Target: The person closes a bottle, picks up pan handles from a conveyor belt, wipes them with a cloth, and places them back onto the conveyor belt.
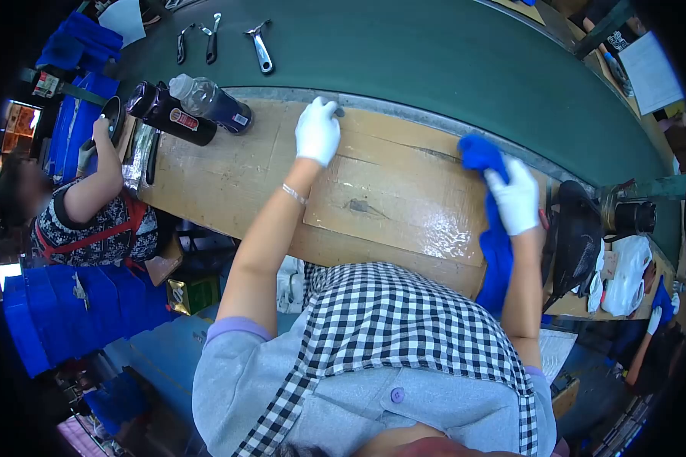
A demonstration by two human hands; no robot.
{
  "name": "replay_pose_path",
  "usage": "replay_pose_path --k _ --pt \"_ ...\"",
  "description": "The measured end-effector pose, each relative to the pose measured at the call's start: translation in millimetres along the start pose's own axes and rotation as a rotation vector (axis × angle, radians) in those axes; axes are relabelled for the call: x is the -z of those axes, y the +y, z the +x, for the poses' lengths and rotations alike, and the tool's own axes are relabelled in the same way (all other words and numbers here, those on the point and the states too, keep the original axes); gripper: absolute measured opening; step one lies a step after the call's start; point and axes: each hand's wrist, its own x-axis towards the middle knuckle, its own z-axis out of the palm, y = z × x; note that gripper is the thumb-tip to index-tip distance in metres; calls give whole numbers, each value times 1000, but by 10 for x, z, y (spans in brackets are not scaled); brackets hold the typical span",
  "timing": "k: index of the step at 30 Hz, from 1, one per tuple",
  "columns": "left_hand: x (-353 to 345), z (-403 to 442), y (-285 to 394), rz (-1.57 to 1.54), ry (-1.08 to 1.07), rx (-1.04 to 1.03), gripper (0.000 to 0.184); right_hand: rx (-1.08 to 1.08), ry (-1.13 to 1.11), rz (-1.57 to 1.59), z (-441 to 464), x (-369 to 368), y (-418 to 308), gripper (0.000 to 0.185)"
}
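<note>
Our right hand (pixel 517 196) gripping blue cloth (pixel 498 255) right of centre, our left hand (pixel 318 133) at upper centre beside a small grey piece (pixel 339 112), its grip unclear.

The wide-angle head view looks forward and steeply down, close above the checked apron (pixel 411 324), with the worktable (pixel 240 171) farther out

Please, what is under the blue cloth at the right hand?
To the left of the blue cloth, the brown work surface shows and seems to continue under it. The part directly below the cloth is covered, so I cannot tell if anything lies there.
</note>
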Motion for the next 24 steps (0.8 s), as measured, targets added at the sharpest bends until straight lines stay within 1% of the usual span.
replay_pose_path --k 1,2,3,5,7,8,9,11,12,13,15,16,18,19,21,22,24 --pt "-83 158 -59 77 -24 -20 18 -119 -82 -80 -73 -307 330 42" --pt "-152 351 -155 132 -18 -16 27 -123 -54 -55 -152 -478 330 44" --pt "-174 532 -221 114 181 -90 37 73 52 -233 -197 -577 413 43" --pt "-108 869 -218 28 478 151 45 87 108 -242 -237 -609 371 42" --pt "31 1018 -260 -156 532 136 45 69 106 -233 -242 -602 358 41" --pt "63 1026 -300 -178 507 79 32 67 101 -229 -240 -592 361 41" --pt "43 989 -288 -179 507 77 32 66 103 -229 -242 -591 374 41" --pt "23 780 -244 -104 244 63 19 70 116 -239 -245 -616 399 41" --pt "8 659 -143 -23 313 -13 18 71 111 -235 -241 -624 394 41" --pt "-37 584 -189 76 192 -57 16 62 111 -237 -243 -615 383 42" --pt "-222 519 -247 104 183 41 17 50 108 -237 -248 -610 365 42" --pt "-247 498 -276 105 180 42 17 48 106 -242 -247 -604 363 42" --pt "-246 472 -274 140 139 -56 26 42 106 -249 -240 -602 372 42" --pt "-221 481 -240 139 138 -59 26 43 109 -244 -243 -610 380 42" --pt "-167 522 -170 67 269 -118 31 41 114 -239 -241 -610 380 42" --pt "-153 551 -170 15 270 -61 31 44 116 -236 -235 -606 365 41" --pt "-161 559 -251 27 255 -58 30 37 114 -234 -247 -604 354 41"
